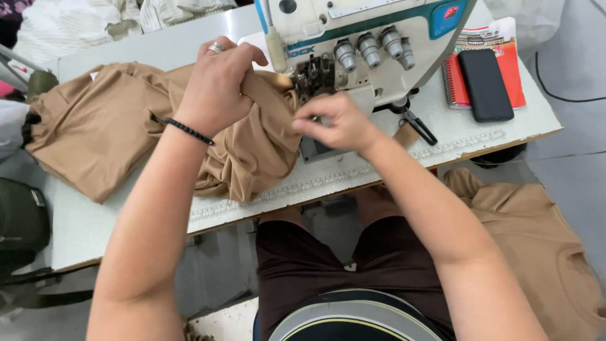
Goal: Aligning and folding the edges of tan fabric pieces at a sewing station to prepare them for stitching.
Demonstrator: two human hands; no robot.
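Observation:
A tan fabric garment lies bunched on the white sewing table, running up to the presser foot of the white overlock sewing machine. My left hand, with a ring and a dark bead bracelet, grips a fold of the fabric just left of the needle area. My right hand pinches the fabric edge with thumb and fingers right in front of the presser foot.
Black scissors lie right of the machine base. A black phone rests on a red spiral notebook at the table's right end. More tan fabric lies beside my right knee. White cloth is piled behind the table.

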